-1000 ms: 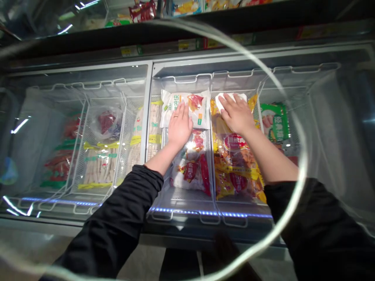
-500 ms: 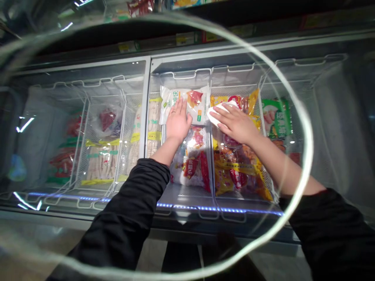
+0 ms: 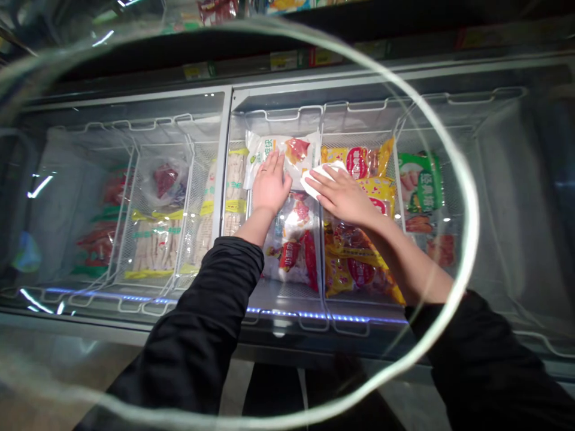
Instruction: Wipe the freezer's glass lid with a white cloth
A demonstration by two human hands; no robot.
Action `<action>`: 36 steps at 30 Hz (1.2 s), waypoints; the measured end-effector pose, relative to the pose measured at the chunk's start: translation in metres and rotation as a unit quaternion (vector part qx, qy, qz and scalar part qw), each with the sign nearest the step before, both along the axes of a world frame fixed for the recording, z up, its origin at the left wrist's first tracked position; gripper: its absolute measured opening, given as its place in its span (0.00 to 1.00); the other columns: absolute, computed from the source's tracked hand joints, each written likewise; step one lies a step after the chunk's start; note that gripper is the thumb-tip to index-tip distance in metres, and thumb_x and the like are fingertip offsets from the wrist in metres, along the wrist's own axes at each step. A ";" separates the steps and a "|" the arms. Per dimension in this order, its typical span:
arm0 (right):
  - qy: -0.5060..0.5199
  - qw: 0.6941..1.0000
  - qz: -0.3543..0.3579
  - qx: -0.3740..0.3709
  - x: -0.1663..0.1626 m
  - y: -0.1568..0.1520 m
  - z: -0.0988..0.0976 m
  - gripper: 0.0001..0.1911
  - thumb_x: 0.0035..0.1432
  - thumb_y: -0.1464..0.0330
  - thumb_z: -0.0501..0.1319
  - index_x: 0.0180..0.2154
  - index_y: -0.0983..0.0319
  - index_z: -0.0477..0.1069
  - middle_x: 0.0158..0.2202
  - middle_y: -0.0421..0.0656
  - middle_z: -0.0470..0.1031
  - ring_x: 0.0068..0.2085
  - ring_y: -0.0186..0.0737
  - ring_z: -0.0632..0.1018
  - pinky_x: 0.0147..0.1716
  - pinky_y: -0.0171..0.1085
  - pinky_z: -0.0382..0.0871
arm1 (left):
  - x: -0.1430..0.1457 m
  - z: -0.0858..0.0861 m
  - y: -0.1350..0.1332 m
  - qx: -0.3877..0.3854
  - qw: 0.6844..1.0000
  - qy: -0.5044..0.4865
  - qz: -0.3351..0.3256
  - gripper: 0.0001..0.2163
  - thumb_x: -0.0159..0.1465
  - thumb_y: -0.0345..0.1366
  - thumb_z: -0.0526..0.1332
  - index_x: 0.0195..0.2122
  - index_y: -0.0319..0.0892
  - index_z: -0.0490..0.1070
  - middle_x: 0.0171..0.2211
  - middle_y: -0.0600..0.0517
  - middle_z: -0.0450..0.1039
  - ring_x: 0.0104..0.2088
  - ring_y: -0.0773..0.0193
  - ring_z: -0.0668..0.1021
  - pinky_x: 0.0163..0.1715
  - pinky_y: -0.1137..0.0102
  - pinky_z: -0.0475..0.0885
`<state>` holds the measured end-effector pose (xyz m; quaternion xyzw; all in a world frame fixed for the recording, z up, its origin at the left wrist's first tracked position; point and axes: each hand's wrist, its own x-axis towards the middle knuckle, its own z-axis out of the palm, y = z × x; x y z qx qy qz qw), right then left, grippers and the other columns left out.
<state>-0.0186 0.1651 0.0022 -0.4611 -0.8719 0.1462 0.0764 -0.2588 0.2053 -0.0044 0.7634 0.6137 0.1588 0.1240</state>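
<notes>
My left hand lies with its fingers spread over a white food bag in the freezer, seemingly flat on the clear lid above it. A ring shows on one finger. Under the fingers of my right hand is a white cloth, pressed against the same clear surface. The palm and fingers hide part of the cloth. Yellow bags of food lie below my right hand. A red and white bag sits beneath my left wrist, in the neighbouring basket.
White wire baskets split the chest freezer into compartments. On the left are bags of pale sticks and red meat packs. A green bag lies at the right. Shelves with packets rise behind. A pale blurred ring crosses the view.
My right hand has slid left with the cloth, closer to my left hand, uncovering more of the yellow bags. My left hand stays in nearly the same place.
</notes>
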 end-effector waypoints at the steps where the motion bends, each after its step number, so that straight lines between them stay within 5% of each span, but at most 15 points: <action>1: -0.006 1.000 -0.012 0.000 0.011 -0.012 0.001 0.31 0.77 0.61 0.51 0.78 0.48 0.57 0.78 0.37 0.61 0.79 0.58 0.59 0.77 0.68 0.53 | 0.000 0.000 0.000 0.000 1.000 -0.003 0.002 0.29 0.74 0.36 0.54 0.77 0.45 0.61 0.79 0.50 0.57 0.79 0.52 0.59 0.79 0.50 0.57; 6: -0.025 0.983 -0.178 0.027 0.049 -0.017 -0.006 0.34 0.77 0.60 0.49 0.80 0.52 0.51 0.80 0.42 0.57 0.79 0.65 0.57 0.74 0.73 0.57 | 0.000 -0.001 0.000 -0.008 1.000 -0.011 0.011 0.30 0.74 0.36 0.54 0.77 0.46 0.62 0.79 0.52 0.56 0.79 0.52 0.59 0.80 0.51 0.57; 10: -0.031 0.967 -0.250 0.026 0.025 0.018 -0.011 0.37 0.77 0.62 0.46 0.82 0.51 0.43 0.81 0.41 0.52 0.79 0.69 0.56 0.73 0.79 0.54 | 0.000 -0.001 0.001 -0.004 1.000 -0.019 0.011 0.29 0.74 0.38 0.54 0.76 0.49 0.63 0.79 0.53 0.57 0.79 0.54 0.60 0.80 0.52 0.55; 15: -0.006 0.990 -0.140 -0.007 -0.015 0.008 -0.001 0.36 0.76 0.65 0.50 0.80 0.49 0.49 0.80 0.36 0.56 0.80 0.63 0.54 0.77 0.72 0.50 | -0.001 0.000 0.001 0.003 1.000 -0.027 0.008 0.29 0.74 0.38 0.54 0.76 0.43 0.62 0.79 0.49 0.58 0.79 0.55 0.60 0.80 0.53 0.54; 19: -0.008 0.996 -0.081 -0.038 0.001 -0.035 0.005 0.34 0.76 0.64 0.52 0.79 0.45 0.54 0.80 0.33 0.58 0.80 0.56 0.55 0.79 0.66 0.50 | -0.001 0.000 0.001 -0.006 0.999 -0.044 0.009 0.29 0.74 0.41 0.53 0.76 0.50 0.63 0.79 0.56 0.57 0.80 0.54 0.59 0.81 0.52 0.52; 24: -0.026 0.981 -0.189 -0.019 0.031 -0.043 0.001 0.35 0.77 0.62 0.52 0.80 0.48 0.51 0.80 0.38 0.57 0.80 0.60 0.55 0.76 0.69 0.52 | -0.002 -0.001 0.003 -0.028 0.998 -0.059 0.013 0.30 0.74 0.44 0.53 0.77 0.55 0.61 0.79 0.62 0.55 0.80 0.54 0.57 0.82 0.50 0.49; 28: -0.004 0.971 -0.241 0.005 0.012 -0.020 -0.007 0.34 0.77 0.62 0.48 0.80 0.51 0.51 0.80 0.41 0.57 0.80 0.64 0.55 0.76 0.73 0.52 | -0.001 0.000 0.002 -0.043 0.997 -0.059 0.017 0.30 0.74 0.44 0.52 0.77 0.56 0.60 0.79 0.63 0.54 0.81 0.55 0.55 0.82 0.50 0.49; 32: 0.046 0.990 -0.132 0.017 -0.016 -0.021 -0.015 0.40 0.74 0.66 0.53 0.81 0.47 0.45 0.80 0.40 0.58 0.79 0.70 0.56 0.74 0.80 0.51 | 0.000 0.002 0.002 -0.038 0.998 -0.047 0.021 0.31 0.73 0.42 0.53 0.78 0.50 0.60 0.79 0.58 0.55 0.81 0.56 0.55 0.82 0.52 0.50; 36: 0.036 0.996 -0.073 0.023 -0.022 -0.056 -0.012 0.43 0.73 0.68 0.54 0.82 0.46 0.41 0.79 0.39 0.58 0.79 0.66 0.57 0.74 0.79 0.54 | 0.000 0.002 0.001 -0.045 0.997 -0.060 0.025 0.31 0.73 0.43 0.53 0.77 0.53 0.61 0.79 0.60 0.56 0.81 0.56 0.54 0.82 0.52 0.50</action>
